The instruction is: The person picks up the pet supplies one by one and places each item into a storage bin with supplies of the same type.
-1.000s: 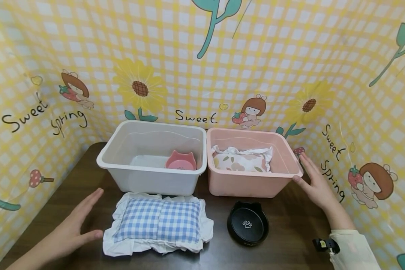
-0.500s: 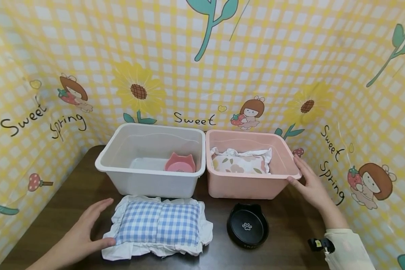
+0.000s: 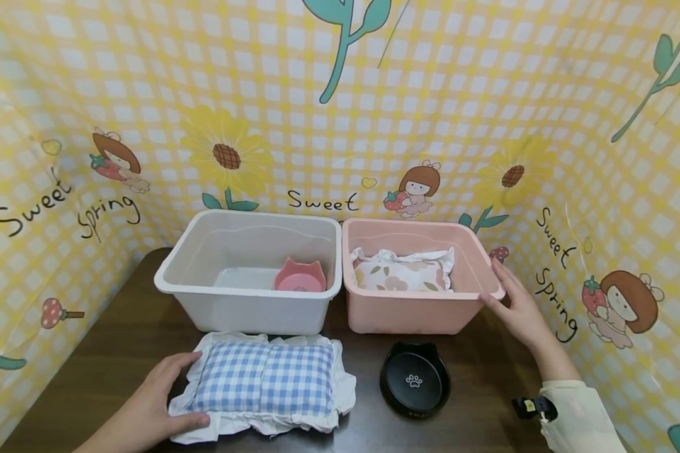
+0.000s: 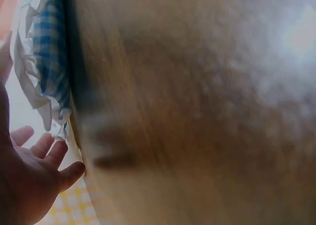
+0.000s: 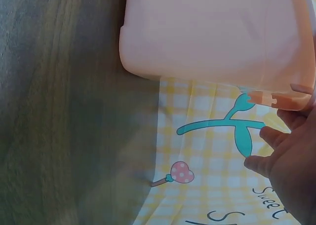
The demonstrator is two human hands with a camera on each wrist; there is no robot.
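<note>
along the back of the table: a grey bin [image 3: 249, 309] on the left and a pink bin [image 3: 413, 313] on the right, side by side on the dark wooden table [image 3: 113, 343]
inside the grey bin: a pink cat-eared bowl [image 3: 299, 275] at the right end, its lower part hidden by the bin's front wall
inside the pink bin: a floral pillow [image 3: 402, 272] with a white ruffle, lying toward the left, its near edge hidden by the front wall
blue checked pillow: [image 3: 263, 377] flat on the table, white frill all round, right in front of the grey bin, which stands close behind it
black bowl: [image 3: 415, 380] upright on the table, a paw print inside, in front of the pink bin and apart from the pillow's right end
cloth backdrop: [image 3: 317, 151] yellow and white checks behind and on both sides, printed with sunflowers and "sweet spring"
left hand: [image 3: 155, 399] at the left end of the blue checked pillow, thumb and fingers well apart; thumb over the near left corner of the frill, fingertips at the far left part; whether they press cannot be told
right hand: [image 3: 515, 309] at the right end of the pink bin, fingers extended and spread; thumb on the front right corner of the rim, forefinger along the right side, other fingers outside the wall
right wrist: a pale sleeve [image 3: 583, 412] and a small black device [image 3: 535, 408]
</note>
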